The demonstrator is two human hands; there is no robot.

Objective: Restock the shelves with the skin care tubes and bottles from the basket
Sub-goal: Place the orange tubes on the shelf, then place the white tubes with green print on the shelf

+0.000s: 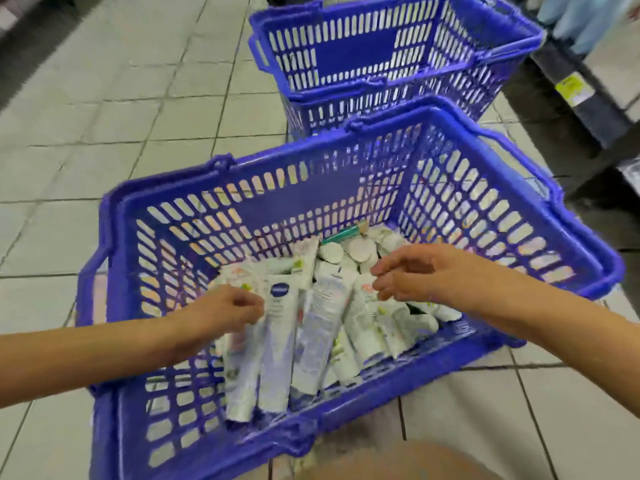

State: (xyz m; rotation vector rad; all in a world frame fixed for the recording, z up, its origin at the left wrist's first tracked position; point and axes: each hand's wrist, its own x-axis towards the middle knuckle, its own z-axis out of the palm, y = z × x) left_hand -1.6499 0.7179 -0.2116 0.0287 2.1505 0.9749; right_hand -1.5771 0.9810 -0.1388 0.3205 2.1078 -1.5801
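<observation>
The blue basket (301,199) is sitting on the tiled floor (138,98), and the skin care tubes (318,317) are lying piled in its bottom, most of them with their crimped ends pointing toward 6 o'clock. A cluster of round white caps (360,251) is showing at the 12 o'clock end of the pile, with 1 green tube (341,234) lying just beyond them against the far wall.

Both hands are reaching in over the near rim. The left hand (225,306) is coming in from 9 o'clock, its fingers (251,303) curling tightly and touching the left edge of the pile, right beside a white tube with a blue oval logo (278,323) at their 3 o'clock. Blur is hiding whether they are pinching a tube or only pressing on it.

The right hand (415,271) is coming in from 3 o'clock and hovering above the pile, its fingers (381,270) bending loosely, narrowly parted and holding nothing. The tubes are lying just under the fingertips, toward 7 o'clock.

A second blue basket (360,46) is standing at 12 o'clock of the first. At 2 o'clock, a dark shelf (588,112) is carrying a yellow tag (573,88).
</observation>
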